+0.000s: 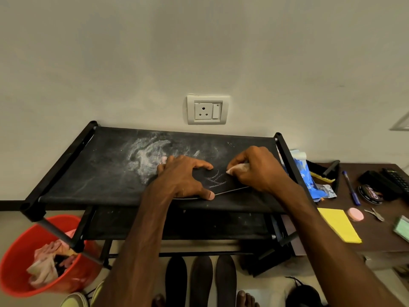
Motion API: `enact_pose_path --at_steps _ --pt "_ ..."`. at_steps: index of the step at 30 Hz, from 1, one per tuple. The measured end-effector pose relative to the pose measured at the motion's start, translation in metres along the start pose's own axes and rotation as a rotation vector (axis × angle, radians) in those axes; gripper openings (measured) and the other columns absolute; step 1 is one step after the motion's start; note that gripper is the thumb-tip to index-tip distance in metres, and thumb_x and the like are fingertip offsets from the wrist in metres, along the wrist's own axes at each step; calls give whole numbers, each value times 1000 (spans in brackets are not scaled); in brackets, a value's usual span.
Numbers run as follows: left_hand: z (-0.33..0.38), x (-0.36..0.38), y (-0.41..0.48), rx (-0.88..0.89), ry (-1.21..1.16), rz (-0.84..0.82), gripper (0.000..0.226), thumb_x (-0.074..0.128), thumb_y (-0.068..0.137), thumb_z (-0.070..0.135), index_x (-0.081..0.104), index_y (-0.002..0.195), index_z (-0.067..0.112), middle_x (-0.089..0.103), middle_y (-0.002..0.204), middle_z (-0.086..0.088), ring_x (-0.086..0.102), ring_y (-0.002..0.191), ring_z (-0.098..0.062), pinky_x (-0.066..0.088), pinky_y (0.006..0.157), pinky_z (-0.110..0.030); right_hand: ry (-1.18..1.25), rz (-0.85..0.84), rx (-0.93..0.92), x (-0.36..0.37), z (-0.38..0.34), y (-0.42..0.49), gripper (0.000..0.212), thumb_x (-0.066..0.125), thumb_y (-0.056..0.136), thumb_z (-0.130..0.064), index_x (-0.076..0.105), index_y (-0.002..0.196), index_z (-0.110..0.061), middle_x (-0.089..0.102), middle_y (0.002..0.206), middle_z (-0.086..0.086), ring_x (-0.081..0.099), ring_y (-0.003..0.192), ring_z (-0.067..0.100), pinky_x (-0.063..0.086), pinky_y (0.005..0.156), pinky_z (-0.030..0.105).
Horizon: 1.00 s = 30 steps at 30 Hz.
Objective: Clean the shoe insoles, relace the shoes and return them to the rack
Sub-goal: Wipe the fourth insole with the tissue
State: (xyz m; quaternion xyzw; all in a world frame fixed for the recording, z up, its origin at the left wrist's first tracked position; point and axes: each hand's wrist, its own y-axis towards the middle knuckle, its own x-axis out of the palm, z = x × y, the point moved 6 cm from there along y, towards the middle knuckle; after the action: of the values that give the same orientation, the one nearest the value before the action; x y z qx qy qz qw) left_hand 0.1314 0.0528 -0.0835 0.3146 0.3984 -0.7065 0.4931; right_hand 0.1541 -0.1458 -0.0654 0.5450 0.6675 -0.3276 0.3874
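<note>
Cleaning step: spread left hand [183, 176] pins flat black insole [218, 180], right hand [259, 169] pinches pale wipe [238, 168]; next stroke likely needs pressure.

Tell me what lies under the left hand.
A dark insole with zigzag marks, flat on the rack's top shelf. The left hand covers its left part.

A room in a home: a black fabric shoe rack [88, 173] stands against a plain painted wall with a socket [207, 109], a red bucket [15, 262] of rags at left, and a polish tin [370, 193] on a low brown table [376, 235] at right.
</note>
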Motion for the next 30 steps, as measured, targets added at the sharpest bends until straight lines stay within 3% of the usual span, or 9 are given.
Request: enact_pose_path --at_steps 4,9,11,17,20,26,28,30 --pt "-3 1 2 -2 8 -8 83 86 56 68 50 131 64 46 153 9 29 144 -32 21 114 -58 -57 89 25 6 -3 9 18 73 88 -19 82 100 -30 77 102 -7 69 90 12 60 85 36" --pt "-2 0 1 -5 -13 11 83 88 57 64 52 131 62 48 150 15 30 141 -28 24 109 -52 55 -253 -119 8 -16 -9 14 80 85 -18 82 90 -31 79 92 -11 72 85 2 62 83 31" --pt "-1 0 0 -9 -20 19 83 89 56 63 53 131 62 50 149 16 31 142 -27 24 109 -51 7 -308 -148 6 -17 -14 15 82 84 -24 81 89 -37 78 91 -15 72 86 1 62 83 32" --pt "1 -1 -1 -15 11 -12 82 87 59 64 51 133 62 45 153 11 28 144 -31 22 113 -55 -75 27 -10 2 -9 5 15 76 87 -25 80 95 -37 76 99 -12 68 88 8 61 83 40" --pt "-1 -1 -1 -17 -8 -5 82 87 57 65 52 131 63 48 151 13 31 141 -28 25 109 -51 -46 -30 -37 9 -11 6 19 76 86 -18 81 95 -34 77 100 -10 69 90 10 61 85 40" --pt "-1 0 1 -21 -37 -2 84 89 55 63 54 130 63 50 149 15 34 141 -25 28 112 -50 22 -362 -173 7 -22 -14 12 81 85 -22 82 90 -33 78 89 -15 72 85 2 62 83 33" --pt "-1 -1 1 -17 -23 3 84 89 55 64 53 131 63 51 149 15 34 141 -26 28 110 -49 20 -327 -168 6 -18 -12 11 82 84 -28 82 90 -36 77 89 -18 72 86 2 61 84 36" --pt "1 -1 -1 -17 -9 6 83 88 56 64 53 131 63 50 149 15 34 141 -26 28 109 -49 4 -184 -120 4 -12 -5 12 82 83 -31 81 89 -41 76 88 -21 71 84 2 61 82 38"
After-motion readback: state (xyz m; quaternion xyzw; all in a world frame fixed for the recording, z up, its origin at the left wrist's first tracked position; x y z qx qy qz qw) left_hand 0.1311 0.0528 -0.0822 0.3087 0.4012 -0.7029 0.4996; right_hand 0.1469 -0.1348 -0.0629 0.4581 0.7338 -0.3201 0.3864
